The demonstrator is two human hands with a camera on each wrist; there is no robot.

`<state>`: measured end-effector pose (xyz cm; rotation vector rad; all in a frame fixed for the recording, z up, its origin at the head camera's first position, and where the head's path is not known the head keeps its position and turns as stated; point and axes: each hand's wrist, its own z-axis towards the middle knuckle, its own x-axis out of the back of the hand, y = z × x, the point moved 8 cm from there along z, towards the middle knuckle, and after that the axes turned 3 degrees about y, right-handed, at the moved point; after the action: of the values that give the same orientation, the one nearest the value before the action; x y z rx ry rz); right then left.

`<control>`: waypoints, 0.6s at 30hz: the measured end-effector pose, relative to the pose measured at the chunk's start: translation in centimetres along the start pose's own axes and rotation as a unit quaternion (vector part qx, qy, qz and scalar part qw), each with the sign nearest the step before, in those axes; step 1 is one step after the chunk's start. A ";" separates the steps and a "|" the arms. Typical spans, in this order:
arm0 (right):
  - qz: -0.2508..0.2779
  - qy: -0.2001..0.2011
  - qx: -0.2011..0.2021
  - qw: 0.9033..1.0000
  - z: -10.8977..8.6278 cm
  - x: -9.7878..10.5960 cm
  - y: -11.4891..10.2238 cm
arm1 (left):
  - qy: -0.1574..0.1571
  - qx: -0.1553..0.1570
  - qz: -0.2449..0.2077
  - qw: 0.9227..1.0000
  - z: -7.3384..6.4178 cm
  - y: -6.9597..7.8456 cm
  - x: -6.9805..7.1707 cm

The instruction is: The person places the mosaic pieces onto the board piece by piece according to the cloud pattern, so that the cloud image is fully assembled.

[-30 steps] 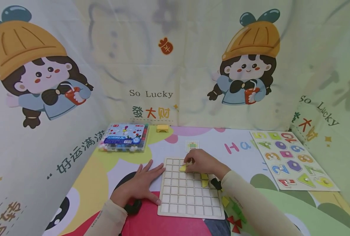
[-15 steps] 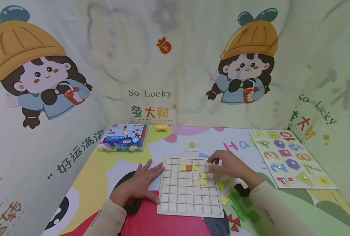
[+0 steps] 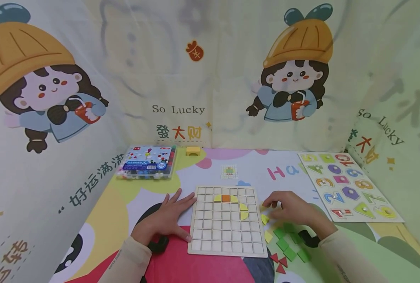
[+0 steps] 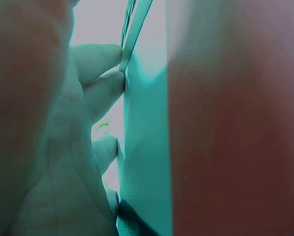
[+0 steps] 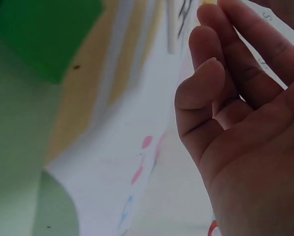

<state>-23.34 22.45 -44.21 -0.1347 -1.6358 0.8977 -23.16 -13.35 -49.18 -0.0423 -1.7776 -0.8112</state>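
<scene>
My left hand [image 3: 164, 222] lies with spread fingers beside the wooden grid board [image 3: 227, 255], fingertips and thumb at its left edge. The left wrist view shows the same fingertips [image 4: 114, 56] against the board's edge. In the board's upper part sit an orange square [image 3: 225, 198] between two yellow quarter-round pieces [image 3: 217, 198], and two more yellow pieces [image 3: 243, 215] lower right. My right hand [image 3: 287, 206] is just right of the board, its fingers bent and fingertips at a yellow piece [image 3: 263, 207]; I cannot tell whether they pinch it. The right wrist view shows the bent fingers [image 5: 206, 88].
Loose yellow pieces [image 3: 268, 236], green squares [image 3: 282, 244] and red triangles [image 3: 281, 269] lie right of the board. Behind it is a small pattern card [image 3: 229, 171]. A box of parts [image 3: 147, 163], a yellow block [image 3: 193, 151] and a number puzzle [image 3: 349, 188] stand farther out.
My right hand has moved from a yellow piece in the board's second row to the right, past the board's edge, uncovering the orange square and yellow pieces. The left hand has stayed put.
</scene>
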 end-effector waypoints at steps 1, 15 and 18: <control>0.003 -0.004 0.000 1.000 -0.1 -0.1 0.1 | 0.000 -0.001 0.001 1.000 0.0 0.0 0.0; 0.015 -0.027 -0.002 1.000 0.0 -2.2 0.3 | 0.001 -0.001 -0.013 1.000 -0.2 0.6 0.2; 0.014 -0.031 -0.005 0.999 0.1 -2.5 0.1 | 0.002 0.001 -0.011 1.000 -0.2 0.5 0.3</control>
<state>-22.71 21.13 -46.19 -0.1387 -1.6989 0.9232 -22.87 -13.17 -48.64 -0.0204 -1.7784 -0.8257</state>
